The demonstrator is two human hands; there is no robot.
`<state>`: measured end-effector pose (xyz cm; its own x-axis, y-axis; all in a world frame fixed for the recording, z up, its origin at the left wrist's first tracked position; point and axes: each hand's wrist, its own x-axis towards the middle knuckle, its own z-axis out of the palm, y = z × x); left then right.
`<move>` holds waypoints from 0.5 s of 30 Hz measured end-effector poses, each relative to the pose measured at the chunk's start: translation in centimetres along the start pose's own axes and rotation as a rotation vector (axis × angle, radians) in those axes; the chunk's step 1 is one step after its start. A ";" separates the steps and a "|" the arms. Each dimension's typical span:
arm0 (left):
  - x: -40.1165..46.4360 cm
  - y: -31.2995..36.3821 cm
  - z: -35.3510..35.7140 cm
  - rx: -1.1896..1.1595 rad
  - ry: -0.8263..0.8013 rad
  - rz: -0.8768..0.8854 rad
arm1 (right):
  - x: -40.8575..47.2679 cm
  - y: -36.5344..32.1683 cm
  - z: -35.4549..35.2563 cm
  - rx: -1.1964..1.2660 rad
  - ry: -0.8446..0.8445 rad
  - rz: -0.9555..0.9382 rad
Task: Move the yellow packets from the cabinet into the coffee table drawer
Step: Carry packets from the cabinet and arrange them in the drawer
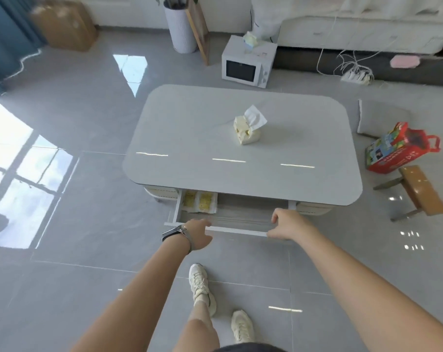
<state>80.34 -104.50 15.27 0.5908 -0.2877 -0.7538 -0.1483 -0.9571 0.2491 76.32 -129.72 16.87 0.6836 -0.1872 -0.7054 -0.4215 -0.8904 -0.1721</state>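
The coffee table (215,138) stands in front of me with its drawer (238,231) pulled out toward me. Yellow packets (200,201) lie side by side in the drawer's left end, partly under the tabletop. My left hand (199,232) is on the drawer's front edge at the left, fingers reaching over into the drawer. My right hand (286,226) grips the front edge at the right, thumb below and fingers on top. The cabinet is not clearly in view.
A tissue box (248,129) sits on the tabletop. On the floor lie a white microwave (248,63), a red bag (398,148), a small wooden stool (418,193) at right and a power strip (356,77). My feet (202,285) stand just before the drawer.
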 end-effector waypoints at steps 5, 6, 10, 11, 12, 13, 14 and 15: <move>-6.1 -3.4 2.3 0.078 -0.101 -0.195 | -3.0 -1.6 -1.3 -0.092 0.032 -0.139; -7.5 -4.4 2.3 0.048 -0.081 -0.238 | -3.3 -2.5 -1.8 -0.125 0.036 -0.174; -12.1 -8.3 1.8 -0.086 0.087 -0.354 | -5.3 -7.8 -3.5 -0.227 0.047 -0.300; -13.2 -9.1 1.7 -0.122 0.124 -0.374 | -5.9 -9.4 -3.6 -0.256 0.056 -0.337; -14.3 -9.7 1.6 -0.159 0.153 -0.393 | -6.6 -11.0 -3.6 -0.285 0.062 -0.370; -15.5 -10.4 1.7 -0.193 0.179 -0.412 | -7.2 -12.6 -3.4 -0.317 0.066 -0.402; -16.6 -11.1 1.8 -0.221 0.201 -0.431 | -7.7 -14.3 -3.1 -0.352 0.065 -0.431; -17.7 -11.8 1.9 -0.247 0.221 -0.449 | -8.3 -16.0 -2.7 -0.387 0.065 -0.463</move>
<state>70.17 -88.17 24.50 0.7089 0.1865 -0.6802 0.3312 -0.9395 0.0876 79.02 -115.07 27.30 0.7845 0.2410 -0.5713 0.1671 -0.9695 -0.1795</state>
